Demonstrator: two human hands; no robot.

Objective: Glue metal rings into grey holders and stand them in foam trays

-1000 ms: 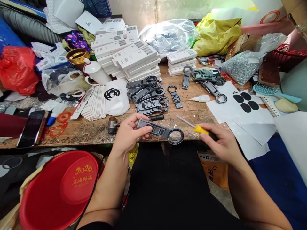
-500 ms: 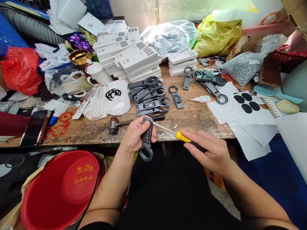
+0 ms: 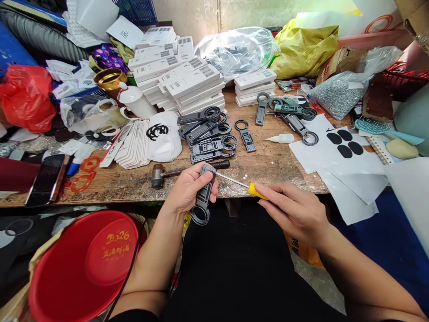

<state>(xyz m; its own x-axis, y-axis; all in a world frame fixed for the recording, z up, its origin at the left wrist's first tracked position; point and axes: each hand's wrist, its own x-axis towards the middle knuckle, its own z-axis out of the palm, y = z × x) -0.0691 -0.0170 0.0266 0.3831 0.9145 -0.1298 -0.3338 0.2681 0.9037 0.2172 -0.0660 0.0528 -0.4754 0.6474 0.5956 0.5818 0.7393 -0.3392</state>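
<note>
Our left hand (image 3: 186,190) has its fingers (image 3: 197,179) curled around a grey plastic bracket (image 3: 203,197), holding it nearly upright over the lap just off the near edge of the surface (image 3: 268,165), ring end hanging down. Our right hand (image 3: 295,210) has its fingers (image 3: 268,197) pinched on the yellow-handled screwdriver (image 3: 250,188), the shaft reaching across so the tip meets the bracket's upper end beside the left thumb. We judge the step in hand to be driving a screw at that end; what comes next calls for keeping the tip seated and the bracket steady while the handle turns. Just beyond the left fingers lies a small hammer (image 3: 159,173), and past it a stack of similar grey brackets (image 3: 209,138). Farther out stand white boxes (image 3: 187,80) with barcode labels, too small to read. Away from the right fingers, a white sheet carries black oval pads (image 3: 345,143), with a small glue bottle (image 3: 281,138) nearby. Below the left forearm, a red basin (image 3: 83,264) reads "2026" in gold above characters we cannot make out.
</note>
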